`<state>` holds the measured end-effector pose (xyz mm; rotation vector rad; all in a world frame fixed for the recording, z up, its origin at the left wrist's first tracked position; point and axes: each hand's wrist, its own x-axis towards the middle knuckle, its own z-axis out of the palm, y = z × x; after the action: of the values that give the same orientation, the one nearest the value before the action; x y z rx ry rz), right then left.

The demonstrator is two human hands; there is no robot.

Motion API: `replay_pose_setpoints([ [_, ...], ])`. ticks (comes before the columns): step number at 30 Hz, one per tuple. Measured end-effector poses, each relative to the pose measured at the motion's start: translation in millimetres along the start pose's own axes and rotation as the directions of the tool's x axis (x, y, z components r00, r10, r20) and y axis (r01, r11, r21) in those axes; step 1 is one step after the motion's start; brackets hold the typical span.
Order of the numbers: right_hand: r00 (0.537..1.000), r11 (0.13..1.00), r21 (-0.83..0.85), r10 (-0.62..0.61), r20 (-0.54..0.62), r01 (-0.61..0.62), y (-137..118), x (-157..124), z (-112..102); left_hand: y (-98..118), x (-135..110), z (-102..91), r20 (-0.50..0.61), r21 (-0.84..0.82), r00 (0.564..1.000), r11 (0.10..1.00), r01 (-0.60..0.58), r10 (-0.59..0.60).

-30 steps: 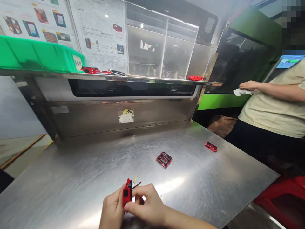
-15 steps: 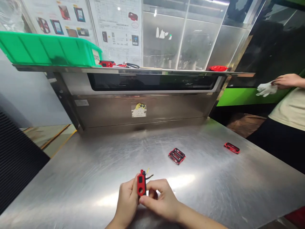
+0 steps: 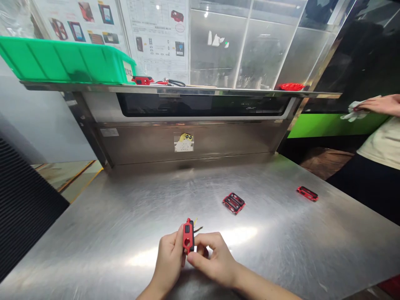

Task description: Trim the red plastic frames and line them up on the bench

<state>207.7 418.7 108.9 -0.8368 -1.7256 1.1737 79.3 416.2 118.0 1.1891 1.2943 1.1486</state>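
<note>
- Left hand (image 3: 168,260) is clamping the red housing (image 3: 188,236) upright, just above the steel table (image 3: 93,233).
- Right hand (image 3: 212,258) is pinching the housing's lower end.
- Thin wires (image 3: 197,229) are sticking out beside the housing, clear of both hands.
- A red frame (image 3: 233,203) is lying ahead, out of the way.
- A smaller red part (image 3: 307,193) is resting farther right.
- A co-worker's hand (image 3: 379,104) is holding a white cloth (image 3: 353,113).

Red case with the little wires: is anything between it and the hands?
Nothing visible is in the way. The left hand and the right hand both touch the red case directly. The red frame lies farther up the steel table, apart from them.
</note>
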Motion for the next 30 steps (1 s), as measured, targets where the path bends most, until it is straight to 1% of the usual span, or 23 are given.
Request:
replay_pose_setpoints([
  [3,1.000,1.000,0.001,-0.017,0.024,0.017,-3,1,0,0,3,1.8,0.020,-0.050,0.995,0.994,0.094,-0.093],
  [5,1.000,0.999,0.034,0.016,0.019,-0.017,-3,3,-1,-2,5,1.8,0.026,-0.053,0.993,0.992,0.115,-0.114],
  [6,0.999,0.996,0.076,0.047,0.017,-0.048,-3,4,-1,-4,5,1.4,0.020,-0.046,0.994,0.993,0.109,-0.108],
  [7,0.996,0.987,0.135,0.085,0.021,-0.087,-2,6,-1,-5,5,0.8,0.003,-0.033,0.996,0.995,0.090,-0.090],
  [9,0.986,0.947,0.276,0.164,0.021,-0.163,1,9,-2,-8,4,-0.4,-0.062,0.018,0.998,1.000,0.014,-0.013],
  [11,0.970,0.888,0.403,0.245,-0.003,-0.223,4,12,-3,-9,1,-0.5,-0.142,0.075,0.987,0.995,-0.070,0.080],
  [13,0.948,0.816,0.514,0.317,-0.016,-0.264,6,15,-5,-8,-3,0.5,-0.180,0.105,0.973,0.986,-0.127,0.144],
  [15,0.933,0.732,0.618,0.359,0.011,-0.288,7,17,-5,-7,-6,1.7,-0.129,0.123,0.975,0.978,-0.167,0.182],
  [17,0.927,0.661,0.686,0.371,0.054,-0.305,7,18,-6,-5,-8,1.7,-0.028,0.168,0.974,0.962,-0.215,0.223],
  [18,0.926,0.642,0.700,0.372,0.070,-0.311,6,18,-6,-4,-8,1.1,0.016,0.191,0.970,0.952,-0.240,0.242],
  [19,0.925,0.640,0.700,0.373,0.078,-0.317,6,18,-6,-4,-8,0.2,0.043,0.209,0.966,0.944,-0.257,0.254],
  [20,0.925,0.656,0.684,0.374,0.072,-0.318,6,17,-6,-4,-7,-1.0,0.050,0.214,0.964,0.940,-0.267,0.262],
  [22,0.927,0.726,0.617,0.375,0.014,-0.303,6,16,-6,-6,-5,-3.7,0.010,0.189,0.966,0.948,-0.257,0.260],
  [24,0.923,0.798,0.535,0.376,-0.084,-0.276,5,16,-7,-7,-1,-5.9,-0.063,0.122,0.972,0.968,-0.220,0.228],
  [26,0.907,0.838,0.482,0.379,-0.182,-0.254,5,18,-8,-8,2,-6.7,-0.107,0.003,0.982,0.988,-0.155,0.155],
  [27,0.896,0.847,0.469,0.386,-0.221,-0.249,5,19,-8,-8,4,-6.4,-0.106,-0.070,0.989,0.992,-0.108,0.100],
  [29,0.876,0.851,0.456,0.408,-0.258,-0.262,5,20,-9,-6,7,-5.0,-0.057,-0.216,0.998,0.976,-0.002,-0.010],
  [30,0.873,0.848,0.451,0.420,-0.249,-0.279,6,21,-9,-5,8,-4.0,-0.022,-0.271,0.998,0.961,0.049,-0.057],
])
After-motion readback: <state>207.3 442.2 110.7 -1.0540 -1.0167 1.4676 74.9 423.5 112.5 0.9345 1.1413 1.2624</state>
